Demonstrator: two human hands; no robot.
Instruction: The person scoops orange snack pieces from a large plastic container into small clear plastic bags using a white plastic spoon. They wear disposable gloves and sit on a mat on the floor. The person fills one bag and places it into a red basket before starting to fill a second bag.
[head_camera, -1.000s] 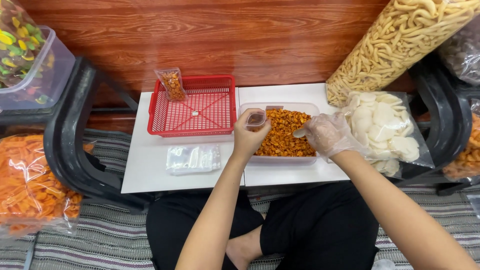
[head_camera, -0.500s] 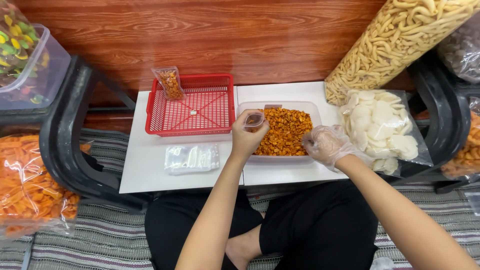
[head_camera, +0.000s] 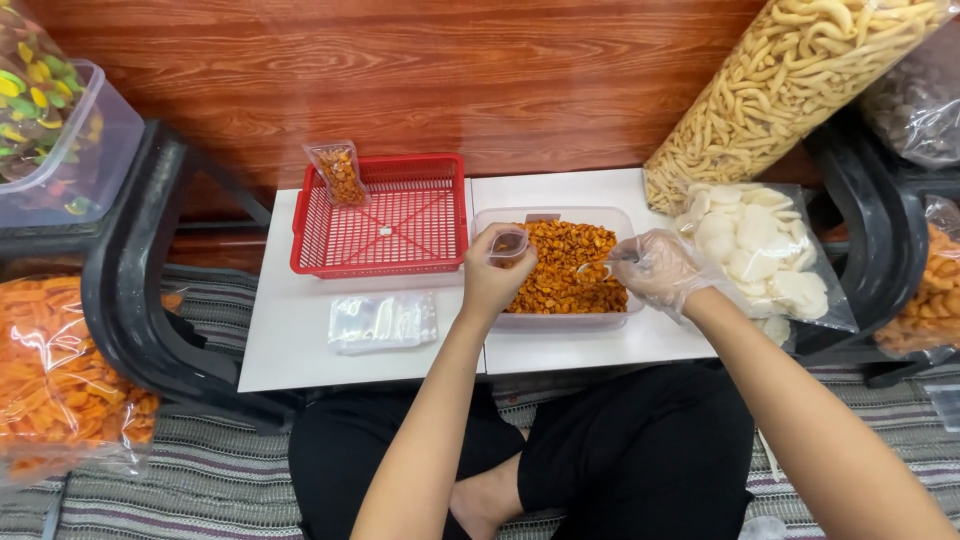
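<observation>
One small pouch, light and limp, pinched at its rim by the left hand; the gloved right hand grips a scoop over the tub of loose snacks.

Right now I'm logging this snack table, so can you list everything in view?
small bag: one, clear, open, in left hand
snack tub: one, clear, orange pieces, table centre
basket: one, red, left of tub
filled packet: one, orange, basket's far corner
bag stack: clear, table front
white crackers bag: one, right
stick snack bag: one, yellow, upper right
orange snack bag: one, lower left
left hand: bare
right hand: gloved, holds a scoop over the tub
</observation>
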